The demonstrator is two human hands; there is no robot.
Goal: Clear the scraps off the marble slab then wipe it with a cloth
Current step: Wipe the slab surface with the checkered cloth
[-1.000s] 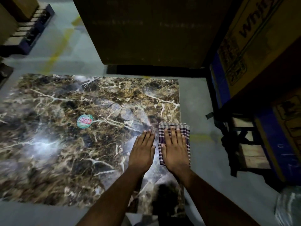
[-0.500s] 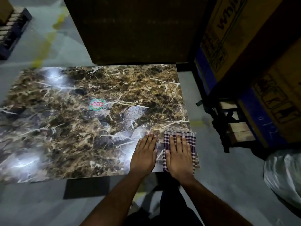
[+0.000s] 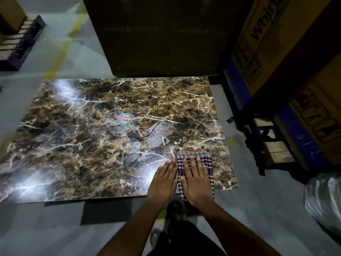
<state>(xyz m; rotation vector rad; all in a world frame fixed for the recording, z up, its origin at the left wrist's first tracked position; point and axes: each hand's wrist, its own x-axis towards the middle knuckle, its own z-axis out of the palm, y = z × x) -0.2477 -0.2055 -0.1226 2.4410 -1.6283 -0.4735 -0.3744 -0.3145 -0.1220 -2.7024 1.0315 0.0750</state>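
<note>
Pressing flat on the cloth, the right hand lay with fingers straight and together, palm down, gripping nothing, only bearing on the fabric. The left hand lay just beside it, also flat with straight fingers, its palm on the bare slab and its fingertips touching the cloth's left edge.

The cloth, a folded checked square, sat at the slab's near right corner, its near edge hanging slightly past the slab's near edge. It looked soft, light and limp, likely to bunch or unfold if pulled by a corner, so flat pressure from an open palm over its middle seemed the sound way to drive it. The polished stone would probably let it slide easily.

The slab was dark brown marble with pale veins, glossy enough to throw bright glare at its far left and near left. A round sticker sat near its centre. No scraps could be made out on it, so the clearing seemed done and wiping under way, most of the surface still lying to the left of the cloth.

The slab rested on a grey floor. Behind its far edge stood a large dark box; to its right, stacked cartons on a pallet; further right and nearer, a plastic bag.
</note>
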